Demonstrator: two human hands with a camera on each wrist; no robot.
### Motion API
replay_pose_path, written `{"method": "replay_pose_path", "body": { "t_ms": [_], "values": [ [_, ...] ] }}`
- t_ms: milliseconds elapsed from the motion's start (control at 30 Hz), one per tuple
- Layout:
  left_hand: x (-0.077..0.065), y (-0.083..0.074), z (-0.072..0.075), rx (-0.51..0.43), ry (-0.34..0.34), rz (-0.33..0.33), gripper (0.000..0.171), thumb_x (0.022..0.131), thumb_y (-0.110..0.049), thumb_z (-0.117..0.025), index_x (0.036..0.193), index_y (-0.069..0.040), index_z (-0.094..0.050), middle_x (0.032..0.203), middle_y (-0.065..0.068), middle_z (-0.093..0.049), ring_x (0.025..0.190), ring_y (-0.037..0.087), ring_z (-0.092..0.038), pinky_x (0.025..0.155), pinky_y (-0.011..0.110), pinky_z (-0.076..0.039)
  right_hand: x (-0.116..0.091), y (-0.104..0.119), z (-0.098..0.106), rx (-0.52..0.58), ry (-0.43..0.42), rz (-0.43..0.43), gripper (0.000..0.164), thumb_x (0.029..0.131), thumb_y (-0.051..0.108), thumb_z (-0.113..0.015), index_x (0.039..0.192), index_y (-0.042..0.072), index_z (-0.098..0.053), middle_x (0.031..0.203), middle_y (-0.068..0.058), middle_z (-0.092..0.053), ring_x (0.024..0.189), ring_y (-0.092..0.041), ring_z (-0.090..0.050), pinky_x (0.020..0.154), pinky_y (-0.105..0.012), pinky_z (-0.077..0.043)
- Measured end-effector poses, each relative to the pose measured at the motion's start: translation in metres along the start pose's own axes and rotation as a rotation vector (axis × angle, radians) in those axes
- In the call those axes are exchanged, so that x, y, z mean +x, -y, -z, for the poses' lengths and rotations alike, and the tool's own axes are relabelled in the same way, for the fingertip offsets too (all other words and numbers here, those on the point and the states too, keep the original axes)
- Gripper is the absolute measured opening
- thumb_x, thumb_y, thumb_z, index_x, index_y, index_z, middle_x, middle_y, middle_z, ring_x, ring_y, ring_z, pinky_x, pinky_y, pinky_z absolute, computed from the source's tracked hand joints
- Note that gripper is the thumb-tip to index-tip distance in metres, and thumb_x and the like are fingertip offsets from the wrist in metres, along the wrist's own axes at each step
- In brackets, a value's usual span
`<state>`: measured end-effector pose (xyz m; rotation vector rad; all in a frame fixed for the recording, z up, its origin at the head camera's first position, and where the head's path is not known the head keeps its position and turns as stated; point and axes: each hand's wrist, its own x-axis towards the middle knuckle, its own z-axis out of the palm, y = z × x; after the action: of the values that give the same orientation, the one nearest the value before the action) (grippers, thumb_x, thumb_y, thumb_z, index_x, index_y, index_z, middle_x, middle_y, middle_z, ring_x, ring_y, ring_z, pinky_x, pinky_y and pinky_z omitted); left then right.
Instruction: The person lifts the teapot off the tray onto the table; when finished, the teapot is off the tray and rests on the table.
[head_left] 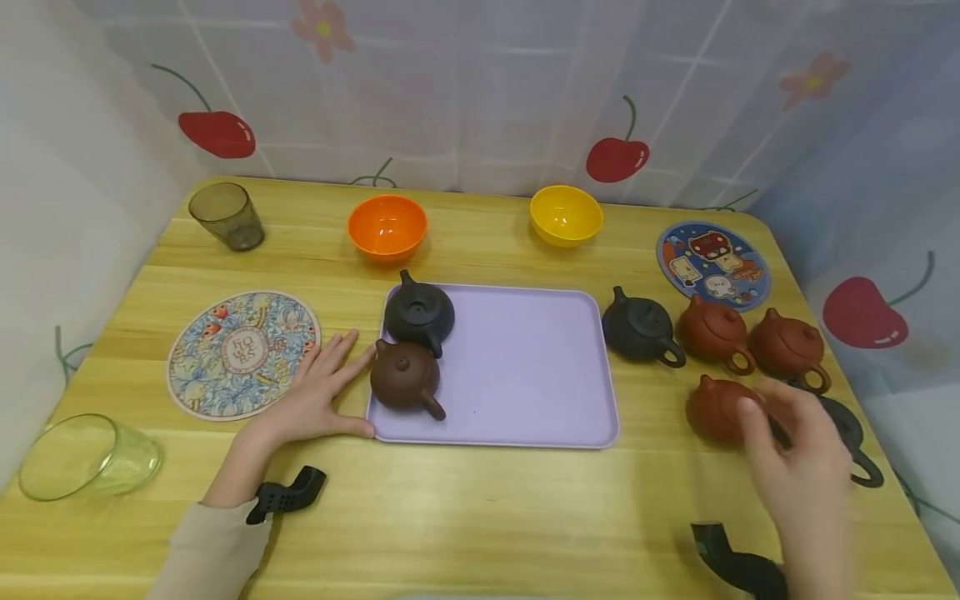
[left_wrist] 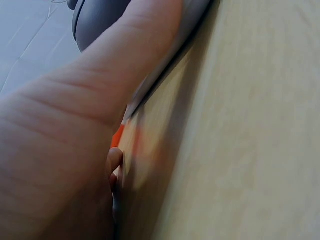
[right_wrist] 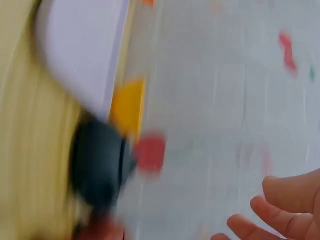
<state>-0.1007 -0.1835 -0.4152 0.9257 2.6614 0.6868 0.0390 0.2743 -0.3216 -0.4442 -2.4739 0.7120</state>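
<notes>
My left hand (head_left: 318,396) lies with spread fingers at the left edge of the lilac tray (head_left: 525,367), its thumb by the near corner. On the tray's left side are a black teapot (head_left: 420,312) and a dark brown teapot (head_left: 405,375); the index fingertip is close to the brown one. My right hand (head_left: 802,442) is over the right side of the table, beside a reddish-brown teapot (head_left: 716,408). In the right wrist view its fingers (right_wrist: 290,195) are loosely bent, with nothing seen between them. Behind the hand a dark teapot (head_left: 843,425) is partly hidden.
Right of the tray stand a black teapot (head_left: 637,329) and two reddish teapots, one (head_left: 712,329) beside the other (head_left: 787,346). An orange bowl (head_left: 386,229), a yellow bowl (head_left: 566,217) and a blue round mat (head_left: 712,267) lie behind. Leftward are a floral mat (head_left: 243,354) and two glasses.
</notes>
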Motion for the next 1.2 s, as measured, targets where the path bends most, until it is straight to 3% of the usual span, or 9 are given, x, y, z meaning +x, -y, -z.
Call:
{"method": "replay_pose_path", "body": {
  "t_ms": [100, 200, 300, 367, 500, 767, 933, 1100, 1200],
  "values": [
    [0.000, 0.000, 0.000, 0.001, 0.000, 0.002, 0.103, 0.060, -0.064, -0.061, 0.140, -0.018, -0.016, 0.144, 0.012, 0.001, 0.129, 0.032, 0.005, 0.100, 0.046, 0.007, 0.001, 0.037, -0.027, 0.126, 0.190, 0.327, 0.031, 0.077, 0.006, -0.064, 0.107, 0.004, -0.058, 0.105, -0.002, -0.058, 0.091, -0.003, -0.053, 0.075, -0.012, -0.039],
    [0.000, 0.000, 0.000, 0.010, 0.000, 0.000, 0.103, 0.060, -0.064, -0.061, 0.140, -0.019, -0.016, 0.144, 0.013, 0.001, 0.129, 0.032, 0.005, 0.100, 0.046, 0.007, -0.005, 0.063, -0.065, 0.201, 0.464, 0.553, 0.037, 0.079, 0.012, -0.063, 0.114, 0.005, -0.054, 0.114, -0.005, -0.055, 0.100, -0.016, -0.051, 0.085, -0.026, -0.039],
    [0.001, 0.001, 0.000, 0.011, 0.000, -0.002, 0.102, 0.060, -0.064, -0.061, 0.140, -0.019, -0.016, 0.144, 0.013, 0.000, 0.129, 0.032, 0.005, 0.100, 0.047, 0.007, -0.018, 0.086, -0.104, 0.208, 0.677, 0.644, 0.044, 0.083, 0.022, -0.059, 0.122, 0.006, -0.048, 0.121, -0.005, -0.051, 0.110, -0.016, -0.046, 0.091, -0.031, -0.037],
    [0.002, 0.000, -0.001, 0.010, 0.002, -0.004, 0.102, 0.060, -0.065, -0.061, 0.140, -0.020, -0.016, 0.144, 0.013, 0.000, 0.129, 0.032, 0.005, 0.100, 0.047, 0.006, -0.027, 0.098, -0.125, 0.215, 0.733, 0.682, 0.049, 0.083, 0.026, -0.059, 0.125, 0.005, -0.045, 0.125, -0.007, -0.047, 0.115, -0.015, -0.042, 0.094, -0.030, -0.033],
    [0.002, 0.000, -0.002, 0.003, -0.011, -0.012, 0.102, 0.060, -0.063, -0.062, 0.140, -0.018, -0.018, 0.144, 0.014, -0.002, 0.129, 0.033, 0.003, 0.100, 0.048, 0.005, -0.042, 0.117, -0.153, 0.276, 0.748, 0.666, 0.055, 0.080, 0.026, -0.062, 0.126, 0.003, -0.043, 0.127, -0.009, -0.045, 0.117, -0.016, -0.040, 0.095, -0.028, -0.031],
    [0.000, 0.001, -0.001, 0.014, -0.012, -0.001, 0.102, 0.060, -0.065, -0.061, 0.140, -0.019, -0.018, 0.144, 0.013, -0.002, 0.129, 0.032, 0.003, 0.100, 0.047, 0.006, -0.051, 0.136, -0.168, 0.375, 0.735, 0.427, 0.052, 0.077, 0.027, -0.066, 0.121, 0.003, -0.051, 0.109, -0.010, -0.058, 0.093, -0.014, -0.058, 0.076, -0.026, -0.046],
    [0.000, 0.001, 0.000, 0.019, -0.003, 0.005, 0.102, 0.060, -0.066, -0.060, 0.139, -0.015, -0.019, 0.144, 0.013, -0.001, 0.129, 0.031, 0.004, 0.100, 0.047, 0.006, -0.052, 0.136, -0.171, 0.377, 0.700, 0.440, 0.046, 0.079, 0.020, -0.064, 0.121, 0.005, -0.052, 0.100, -0.010, -0.062, 0.076, -0.009, -0.058, 0.064, -0.021, -0.046],
    [0.000, 0.001, 0.000, 0.011, 0.003, 0.002, 0.102, 0.060, -0.065, -0.061, 0.137, -0.007, -0.026, 0.144, 0.013, 0.000, 0.129, 0.030, 0.005, 0.100, 0.046, 0.007, -0.053, 0.133, -0.173, 0.409, 0.663, 0.455, 0.038, 0.083, 0.012, -0.058, 0.120, 0.007, -0.053, 0.100, -0.008, -0.062, 0.048, -0.004, -0.038, 0.045, -0.018, -0.037],
    [0.000, 0.001, 0.000, 0.011, 0.004, 0.002, 0.102, 0.060, -0.065, -0.061, 0.136, -0.005, -0.028, 0.144, 0.013, 0.000, 0.129, 0.030, 0.005, 0.100, 0.046, 0.006, -0.053, 0.131, -0.174, 0.421, 0.655, 0.456, 0.039, 0.083, 0.011, -0.057, 0.121, 0.005, -0.051, 0.105, -0.009, -0.060, 0.052, -0.003, -0.042, 0.050, -0.018, -0.040]
  ]
}}
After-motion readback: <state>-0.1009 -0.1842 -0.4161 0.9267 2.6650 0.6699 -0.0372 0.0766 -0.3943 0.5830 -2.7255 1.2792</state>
